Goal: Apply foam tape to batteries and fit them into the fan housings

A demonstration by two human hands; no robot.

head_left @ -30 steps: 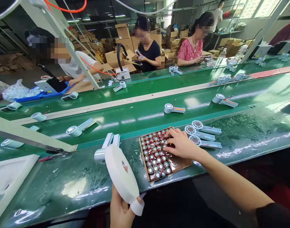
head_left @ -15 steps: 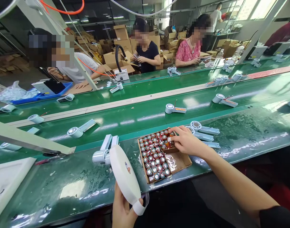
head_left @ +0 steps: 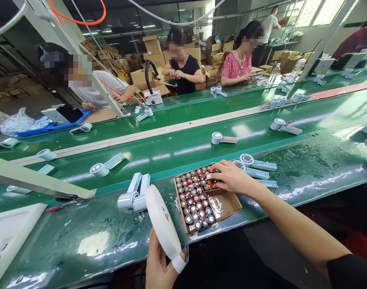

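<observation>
My left hand (head_left: 161, 261) grips a roll of white tape (head_left: 163, 222) from below, holding it upright above the bench edge. A loose end of the tape curls over the thumb. My right hand (head_left: 228, 176) reaches into a cardboard box (head_left: 228, 204) packed with wired cylindrical batteries (head_left: 197, 196). Its fingers close around an orange-sided battery (head_left: 212, 184) at the box's far right; the fingertips are partly hidden. A white wrap shows on one finger. Beside the tape lie two pale blue fan housings (head_left: 127, 200), and several more fans (head_left: 255, 172) lie right of the box.
Beyond the bench, a green conveyor (head_left: 171, 154) carries spaced-out pale blue fans (head_left: 99, 169). A white tray (head_left: 17, 228) sits at the left, near a slanted metal post (head_left: 41, 176). Several co-workers sit across the line, with cardboard boxes (head_left: 153, 44) behind them.
My left hand and the tape roll have shifted slightly right. My right hand has moved a little left and its fingers sit lower among the batteries. Fans on the near conveyor have drifted right.
</observation>
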